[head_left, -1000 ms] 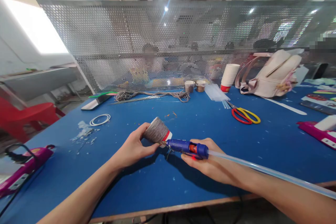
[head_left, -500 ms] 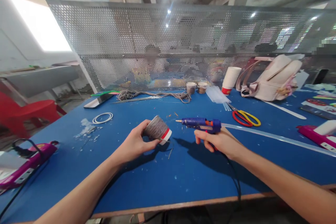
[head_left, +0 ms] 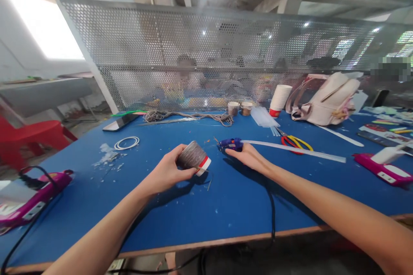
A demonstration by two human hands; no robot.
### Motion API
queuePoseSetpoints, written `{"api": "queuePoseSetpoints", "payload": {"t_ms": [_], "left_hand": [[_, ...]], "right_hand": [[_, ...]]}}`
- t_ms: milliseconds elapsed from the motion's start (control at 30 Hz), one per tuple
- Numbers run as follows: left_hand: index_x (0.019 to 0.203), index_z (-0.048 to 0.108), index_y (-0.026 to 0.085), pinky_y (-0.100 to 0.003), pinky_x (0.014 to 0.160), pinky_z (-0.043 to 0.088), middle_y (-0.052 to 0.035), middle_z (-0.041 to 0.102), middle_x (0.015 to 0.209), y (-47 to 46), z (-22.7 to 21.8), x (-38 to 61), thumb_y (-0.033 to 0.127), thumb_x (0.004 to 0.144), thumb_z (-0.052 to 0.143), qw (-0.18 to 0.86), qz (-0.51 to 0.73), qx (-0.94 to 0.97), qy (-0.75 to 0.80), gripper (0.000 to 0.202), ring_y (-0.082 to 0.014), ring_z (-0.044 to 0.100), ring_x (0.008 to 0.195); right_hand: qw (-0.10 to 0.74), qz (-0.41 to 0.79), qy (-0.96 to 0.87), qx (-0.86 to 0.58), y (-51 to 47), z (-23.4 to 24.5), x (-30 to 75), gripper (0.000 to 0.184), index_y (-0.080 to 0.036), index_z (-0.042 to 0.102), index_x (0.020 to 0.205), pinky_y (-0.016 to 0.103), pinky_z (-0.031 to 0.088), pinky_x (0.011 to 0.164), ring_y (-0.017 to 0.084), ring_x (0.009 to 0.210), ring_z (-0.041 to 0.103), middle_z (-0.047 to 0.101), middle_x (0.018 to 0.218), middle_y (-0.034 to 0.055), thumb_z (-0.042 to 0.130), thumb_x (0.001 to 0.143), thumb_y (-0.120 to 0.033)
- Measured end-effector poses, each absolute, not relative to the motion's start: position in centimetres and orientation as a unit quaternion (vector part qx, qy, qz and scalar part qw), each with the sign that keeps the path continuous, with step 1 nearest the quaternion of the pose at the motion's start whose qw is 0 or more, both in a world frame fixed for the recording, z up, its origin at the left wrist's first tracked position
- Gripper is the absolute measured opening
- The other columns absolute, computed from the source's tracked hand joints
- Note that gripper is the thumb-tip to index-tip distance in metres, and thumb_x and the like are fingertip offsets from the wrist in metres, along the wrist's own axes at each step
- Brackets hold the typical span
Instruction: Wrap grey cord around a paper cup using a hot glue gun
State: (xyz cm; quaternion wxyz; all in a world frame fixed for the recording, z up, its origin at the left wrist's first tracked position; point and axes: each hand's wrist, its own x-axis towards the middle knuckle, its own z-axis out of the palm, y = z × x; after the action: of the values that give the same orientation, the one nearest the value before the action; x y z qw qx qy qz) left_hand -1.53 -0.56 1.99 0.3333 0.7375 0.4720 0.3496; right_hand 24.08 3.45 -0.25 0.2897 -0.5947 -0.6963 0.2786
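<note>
My left hand (head_left: pixel 172 169) is wrapped round a paper cup (head_left: pixel 194 157) wound with grey cord. The cup is tilted, its red and white band showing at the right end, and a loose end of cord (head_left: pixel 209 182) is near it. To the right, my right hand (head_left: pixel 250 155) grips a blue hot glue gun (head_left: pixel 231 143) low over the table. A long clear glue stick (head_left: pixel 300 149) sticks out of the gun's back, and its black cable hangs over the table's front edge. The gun's nozzle is hard to make out.
Scissors (head_left: pixel 295 142) with red and yellow handles lie behind the glue stick. Grey cord (head_left: pixel 187 116), two small cups (head_left: pixel 247 108), a stack of paper cups (head_left: pixel 280 101) and a pale backpack (head_left: pixel 332 99) line the back. Purple power strips (head_left: pixel 383 169) sit at both sides.
My right hand has moved left with the glue gun, which now sits lower and points further away. My left hand still holds the cup in nearly the same place.
</note>
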Motion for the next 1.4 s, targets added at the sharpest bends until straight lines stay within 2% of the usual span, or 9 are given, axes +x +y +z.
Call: {"api": "queuePoseSetpoints", "payload": {"t_ms": [133, 300, 400, 533, 667, 800, 900, 1100, 1400], "left_hand": [[0.093, 0.058, 0.018, -0.026, 0.063, 0.049, 0.0013, 0.061, 0.077, -0.6, 2.1, -1.3, 0.033, 0.063, 0.067, 0.354, 0.351, 0.726, 0.474, 0.035, -0.0152, 0.057, 0.069], [0.092, 0.057, 0.018, -0.025, 0.06, 0.047, 0.002, 0.059, 0.074, -0.5, 2.0, -1.1, 0.03, 0.062, 0.067, 0.357, 0.355, 0.723, 0.474, 0.033, -0.0149, 0.056, 0.067], [0.095, 0.056, 0.018, -0.026, 0.064, 0.047, 0.0017, 0.06, 0.077, -0.5, 1.9, -0.9, 0.029, 0.064, 0.067, 0.357, 0.357, 0.727, 0.465, 0.035, -0.015, 0.057, 0.07], [0.104, 0.052, 0.018, -0.028, 0.073, 0.049, -0.001, 0.062, 0.09, -0.8, 1.9, -0.9, 0.032, 0.065, 0.068, 0.335, 0.382, 0.73, 0.457, 0.044, -0.0169, 0.06, 0.08], [0.112, 0.046, 0.019, -0.029, 0.077, 0.048, -0.0029, 0.066, 0.098, -1.2, 1.9, -1.1, 0.031, 0.068, 0.065, 0.289, 0.396, 0.742, 0.457, 0.049, -0.018, 0.062, 0.086], [0.114, 0.045, 0.02, -0.028, 0.077, 0.047, -0.003, 0.067, 0.098, -1.4, 1.9, -0.9, 0.03, 0.07, 0.063, 0.25, 0.368, 0.765, 0.466, 0.049, -0.0178, 0.063, 0.085], [0.115, 0.046, 0.02, -0.029, 0.077, 0.047, -0.0022, 0.067, 0.097, -1.5, 1.7, -0.8, 0.032, 0.069, 0.063, 0.226, 0.354, 0.766, 0.486, 0.05, -0.0182, 0.063, 0.084], [0.109, 0.051, 0.02, -0.029, 0.075, 0.047, -0.0001, 0.064, 0.092, -1.2, 1.5, -0.9, 0.034, 0.065, 0.066, 0.249, 0.349, 0.749, 0.505, 0.048, -0.0177, 0.061, 0.081], [0.102, 0.053, 0.018, -0.029, 0.07, 0.049, 0.0008, 0.064, 0.084, -1.4, 2.1, -0.8, 0.032, 0.058, 0.071, 0.347, 0.339, 0.687, 0.542, 0.05, -0.0164, 0.06, 0.074]], "right_hand": [[0.261, 0.196, -0.69, -0.646, 1.7, 0.2, 25.7, 0.038, -0.019, 0.066, 0.091, 0.026, 0.04, 0.06, 0.018, 0.065, 0.057, 0.064, 0.073, 0.0028, 0.061, 0.077, -0.054], [0.304, 0.111, -0.736, -0.594, -3.0, 0.9, 26.4, 0.025, -0.02, 0.053, 0.067, 0.028, 0.039, 0.061, 0.015, 0.062, 0.051, 0.056, 0.068, 0.0004, 0.055, 0.083, -0.039], [0.338, 0.246, -0.766, -0.487, -4.2, 1.0, 24.3, 0.011, -0.019, 0.055, 0.079, 0.03, 0.046, 0.073, 0.015, 0.074, 0.056, 0.057, 0.083, 0.0022, 0.058, 0.081, -0.03], [0.408, 0.46, -0.642, -0.458, -2.7, 0.4, 20.0, 0.046, -0.02, 0.049, 0.105, 0.035, 0.047, 0.093, 0.019, 0.106, 0.057, 0.056, 0.114, 0.0082, 0.074, 0.067, -0.025], [0.416, 0.602, -0.55, -0.403, -1.2, 0.2, 17.2, 0.055, -0.018, 0.047, 0.105, 0.032, 0.052, 0.081, 0.014, 0.086, 0.062, 0.054, 0.12, 0.0103, 0.08, 0.061, -0.023], [0.391, 0.656, -0.51, -0.397, -1.2, 0.2, 17.4, 0.055, -0.018, 0.046, 0.103, 0.027, 0.051, 0.054, 0.006, 0.057, 0.054, 0.055, 0.113, 0.0085, 0.08, 0.062, -0.028], [0.369, 0.587, -0.556, -0.458, -1.5, 0.3, 18.3, 0.043, -0.018, 0.048, 0.098, 0.022, 0.039, 0.043, 0.004, 0.049, 0.047, 0.058, 0.106, 0.0062, 0.076, 0.067, -0.027], [0.402, 0.237, -0.79, -0.398, -2.1, 0.1, 18.5, 0.005, -0.017, 0.06, 0.078, 0.024, 0.044, 0.064, 0.012, 0.069, 0.055, 0.061, 0.079, 0.0015, 0.064, 0.08, -0.014], [0.424, -0.03, -0.861, -0.279, -1.1, -1.3, 18.2, 0.014, -0.012, 0.07, 0.084, 0.025, 0.043, 0.064, 0.016, 0.071, 0.055, 0.062, 0.077, 0.0065, 0.058, 0.089, -0.017]]}}
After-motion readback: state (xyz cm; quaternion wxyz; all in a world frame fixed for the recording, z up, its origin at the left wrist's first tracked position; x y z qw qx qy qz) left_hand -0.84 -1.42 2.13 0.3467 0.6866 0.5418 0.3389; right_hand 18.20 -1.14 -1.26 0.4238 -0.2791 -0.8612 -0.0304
